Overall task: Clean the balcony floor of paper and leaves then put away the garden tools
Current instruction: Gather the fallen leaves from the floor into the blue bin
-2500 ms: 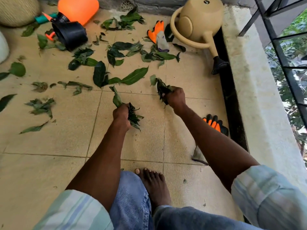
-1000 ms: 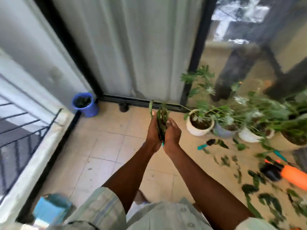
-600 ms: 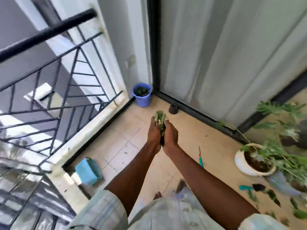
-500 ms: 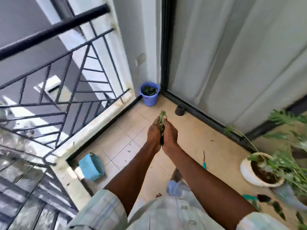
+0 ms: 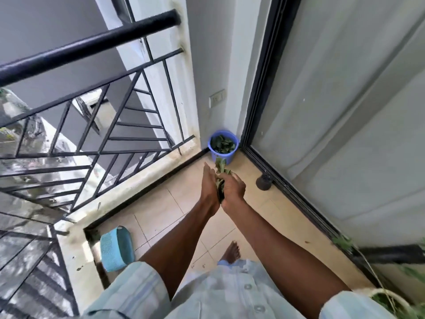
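A bunch of green leaves (image 5: pixel 220 169) is squeezed between my two hands, its tips sticking out at the top. My left hand (image 5: pixel 208 184) presses the bunch from the left with fairly straight fingers. My right hand (image 5: pixel 233 186) curls its fingers round the bunch from the right. Both hands are held out over the tiled floor, just short of a blue bucket (image 5: pixel 222 154) in the far corner. The bucket holds dark green leaves.
A black metal railing (image 5: pixel 96 104) on a low concrete kerb runs along the left. A sliding glass door with grey curtain (image 5: pixel 345 111) is on the right, a small black doorstop (image 5: pixel 264 181) at its track. A light-blue basket (image 5: pixel 116 248) lies by the kerb. A white plant pot (image 5: pixel 388 300) is at lower right.
I rose from picking leaves off the floor, brought both handfuls together and turned toward the corner. The blue bucket now appears larger and nearer my hands.
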The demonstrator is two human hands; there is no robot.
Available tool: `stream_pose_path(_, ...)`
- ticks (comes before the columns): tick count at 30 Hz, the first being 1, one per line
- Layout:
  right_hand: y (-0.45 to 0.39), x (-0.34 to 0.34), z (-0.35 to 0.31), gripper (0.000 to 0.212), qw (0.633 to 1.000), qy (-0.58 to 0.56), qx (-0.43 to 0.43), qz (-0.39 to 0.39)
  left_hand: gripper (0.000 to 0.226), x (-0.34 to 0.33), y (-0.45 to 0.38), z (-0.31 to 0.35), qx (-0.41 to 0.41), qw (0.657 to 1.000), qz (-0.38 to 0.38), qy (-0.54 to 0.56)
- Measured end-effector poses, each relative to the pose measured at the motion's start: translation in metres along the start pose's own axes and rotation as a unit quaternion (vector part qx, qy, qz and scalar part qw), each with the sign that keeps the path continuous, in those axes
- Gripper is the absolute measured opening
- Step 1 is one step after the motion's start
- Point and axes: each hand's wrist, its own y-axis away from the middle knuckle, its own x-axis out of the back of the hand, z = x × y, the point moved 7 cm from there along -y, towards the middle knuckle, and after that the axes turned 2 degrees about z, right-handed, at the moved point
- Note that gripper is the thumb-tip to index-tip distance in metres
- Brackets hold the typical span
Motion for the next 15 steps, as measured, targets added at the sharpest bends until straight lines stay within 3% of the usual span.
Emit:
stream_pose_path(6, -0.076, -0.033, -0.048, 0.014, 0.999, 0.046, -0.002, -0.002, 0.062, -0.044, -0.077, 0.032, -0.015, 0.999, -0.018, -0.034)
stream_pose_path(11, -0.138, -0.059, -0.068, 0.019, 0.998, 0.023, -0.011, 0.051, 0.067, -0.063, -0.143, 0.055, -0.010, 0.999, 0.003, -0.041)
stream_pose_path(15, -0.198, -0.082, -0.077, 0.020, 0.993, -0.035, -0.052, 0.099, 0.051, -0.068, -0.210, 0.070, 0.016, 0.999, 0.024, -0.025)
